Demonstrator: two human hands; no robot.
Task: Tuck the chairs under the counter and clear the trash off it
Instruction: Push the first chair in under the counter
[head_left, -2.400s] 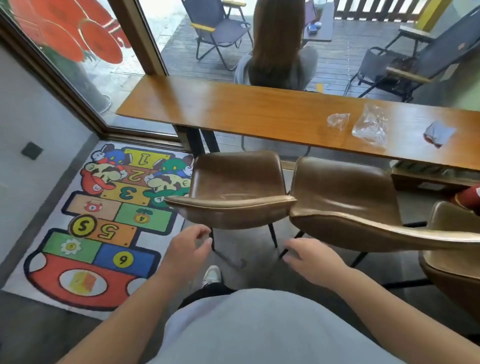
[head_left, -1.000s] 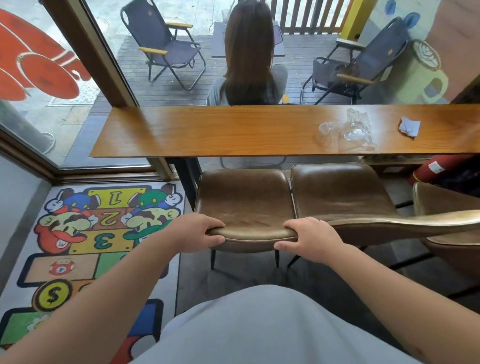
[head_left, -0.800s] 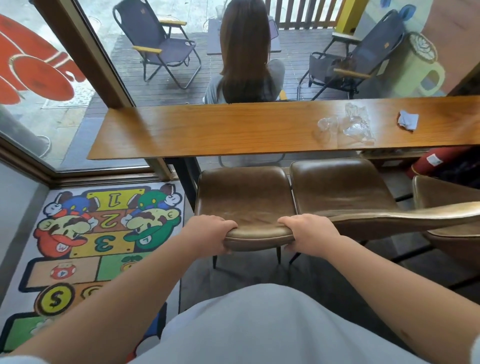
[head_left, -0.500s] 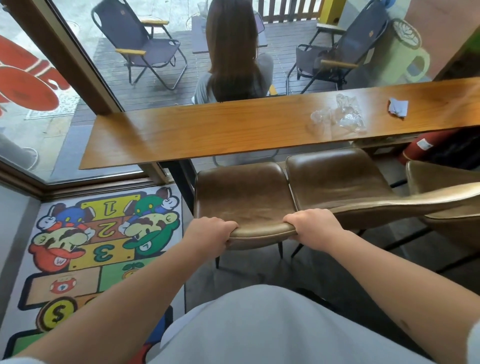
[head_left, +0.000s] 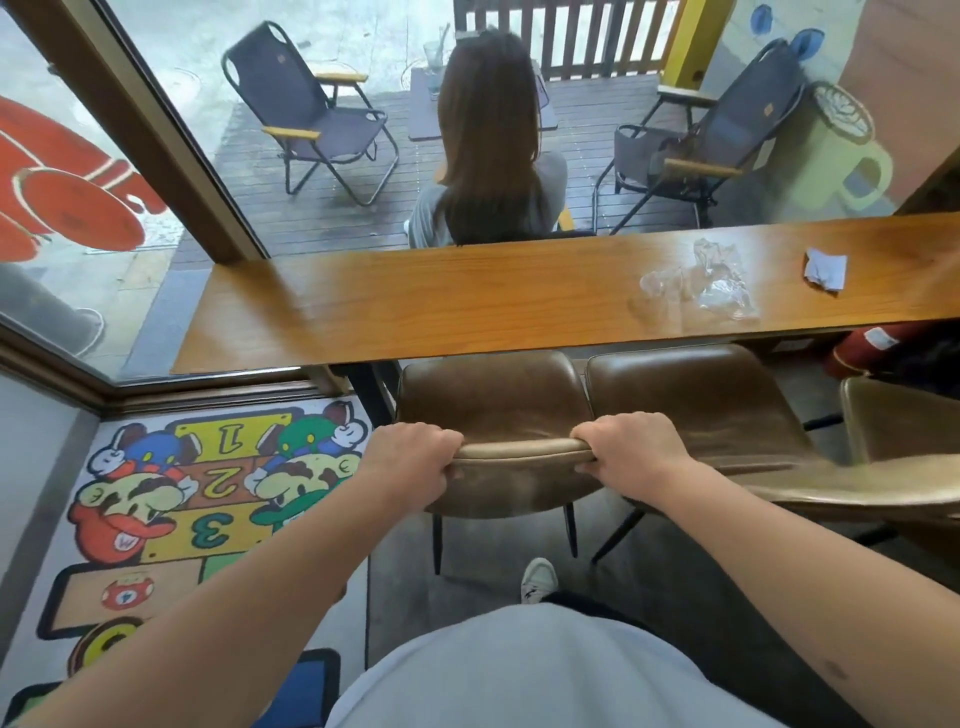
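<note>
Your left hand (head_left: 410, 457) and right hand (head_left: 631, 447) clamp the brown leather chair's (head_left: 493, 400) backrest; push it further under the long wooden counter (head_left: 467, 306).

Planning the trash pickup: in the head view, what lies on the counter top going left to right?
Bare wood of the counter → small clear plastic scrap → larger crumpled clear plastic wrapper → crumpled pale paper.

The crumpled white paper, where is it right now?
In the head view, the crumpled white paper lies on the wooden counter at far right, just right of the clear plastic wrappers.
</note>
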